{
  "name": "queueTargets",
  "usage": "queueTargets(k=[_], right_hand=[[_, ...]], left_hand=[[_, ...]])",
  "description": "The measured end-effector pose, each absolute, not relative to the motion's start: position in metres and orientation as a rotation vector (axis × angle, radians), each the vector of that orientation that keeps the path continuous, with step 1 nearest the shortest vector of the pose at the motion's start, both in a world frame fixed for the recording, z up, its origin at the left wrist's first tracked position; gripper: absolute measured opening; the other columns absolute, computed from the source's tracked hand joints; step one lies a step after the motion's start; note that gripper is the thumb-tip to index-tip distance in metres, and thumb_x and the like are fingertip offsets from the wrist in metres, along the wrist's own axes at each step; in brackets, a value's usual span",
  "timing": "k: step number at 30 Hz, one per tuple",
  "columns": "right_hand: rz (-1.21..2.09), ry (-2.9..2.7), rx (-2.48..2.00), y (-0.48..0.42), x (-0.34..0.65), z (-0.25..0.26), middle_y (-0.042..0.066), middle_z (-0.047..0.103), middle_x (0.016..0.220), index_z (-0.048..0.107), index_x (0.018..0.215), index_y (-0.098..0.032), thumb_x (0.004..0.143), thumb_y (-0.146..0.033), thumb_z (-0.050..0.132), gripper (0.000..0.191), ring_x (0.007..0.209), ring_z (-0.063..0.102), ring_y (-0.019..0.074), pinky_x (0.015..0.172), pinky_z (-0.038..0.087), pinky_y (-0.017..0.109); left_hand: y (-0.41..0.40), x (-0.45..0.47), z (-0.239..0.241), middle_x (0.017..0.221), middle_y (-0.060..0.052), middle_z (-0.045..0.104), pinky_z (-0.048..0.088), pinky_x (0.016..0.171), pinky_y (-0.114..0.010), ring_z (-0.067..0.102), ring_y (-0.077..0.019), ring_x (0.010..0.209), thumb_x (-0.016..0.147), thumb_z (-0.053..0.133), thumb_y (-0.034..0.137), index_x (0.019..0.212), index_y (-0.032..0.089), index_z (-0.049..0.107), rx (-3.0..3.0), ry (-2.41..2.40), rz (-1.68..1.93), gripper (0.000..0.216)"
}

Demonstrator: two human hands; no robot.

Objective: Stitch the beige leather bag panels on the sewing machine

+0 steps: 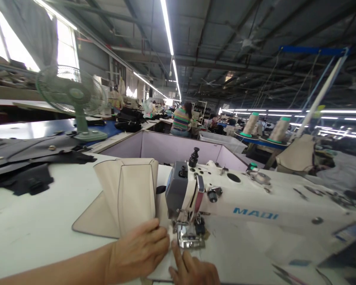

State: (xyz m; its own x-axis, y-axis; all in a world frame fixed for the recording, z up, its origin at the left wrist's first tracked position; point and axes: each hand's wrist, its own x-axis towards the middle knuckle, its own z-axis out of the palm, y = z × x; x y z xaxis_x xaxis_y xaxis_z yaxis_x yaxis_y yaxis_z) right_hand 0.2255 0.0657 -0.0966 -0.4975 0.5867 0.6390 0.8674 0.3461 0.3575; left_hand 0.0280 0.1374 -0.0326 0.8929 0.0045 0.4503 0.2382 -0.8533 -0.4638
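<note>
A beige leather-like piece [136,194] with dark edges and a raised panel stands folded up beside the sewing machine [249,213]. My left hand [142,247] is closed on its lower edge, fingers curled in, just left of the presser foot [191,239]. Directly in front of the foot, my right hand [194,271] presses down with its fingers extended onto the material. Part of that hand is cut off by the bottom of the view. The needle point and the seam are too small to make out.
Dark grey cut pieces [32,154] lie on the table's left. Behind them stands a green fan [77,99]. Pointed metal blades [287,275] lie at the lower right. Thread cones [250,124] stand behind the machine. A person in a striped top [181,118] sits farther back.
</note>
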Motion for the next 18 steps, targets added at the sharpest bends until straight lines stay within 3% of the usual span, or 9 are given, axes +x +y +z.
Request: queueTargets(k=[12, 18], right_hand=[[-0.973, -2.164, -1.245, 0.071, 0.227, -0.099, -0.002, 0.061, 0.065, 0.061, 0.116, -0.012, 0.099, -0.031, 0.042, 0.031, 0.036, 0.05, 0.0085, 0.03, 0.027, 0.027], [-0.936, -2.169, -1.252, 0.07, 0.227, -0.096, 0.0, 0.063, 0.067, 0.062, 0.115, -0.012, 0.098, -0.029, 0.043, 0.031, 0.037, 0.051, 0.0082, 0.031, 0.028, 0.024]], left_hand=[[0.157, 0.032, -0.043, 0.093, -0.006, 0.061, 0.034, 0.077, -0.04, 0.049, -0.0213, 0.08, 0.094, 0.053, 0.016, 0.079, 0.014, 0.062, -2.489, -0.22, -0.642, 0.017], [0.16, 0.033, -0.04, 0.085, -0.004, 0.059, 0.033, 0.073, -0.039, 0.049, -0.0206, 0.079, 0.093, 0.056, 0.015, 0.079, 0.014, 0.063, -2.499, -0.237, -0.658, 0.016]])
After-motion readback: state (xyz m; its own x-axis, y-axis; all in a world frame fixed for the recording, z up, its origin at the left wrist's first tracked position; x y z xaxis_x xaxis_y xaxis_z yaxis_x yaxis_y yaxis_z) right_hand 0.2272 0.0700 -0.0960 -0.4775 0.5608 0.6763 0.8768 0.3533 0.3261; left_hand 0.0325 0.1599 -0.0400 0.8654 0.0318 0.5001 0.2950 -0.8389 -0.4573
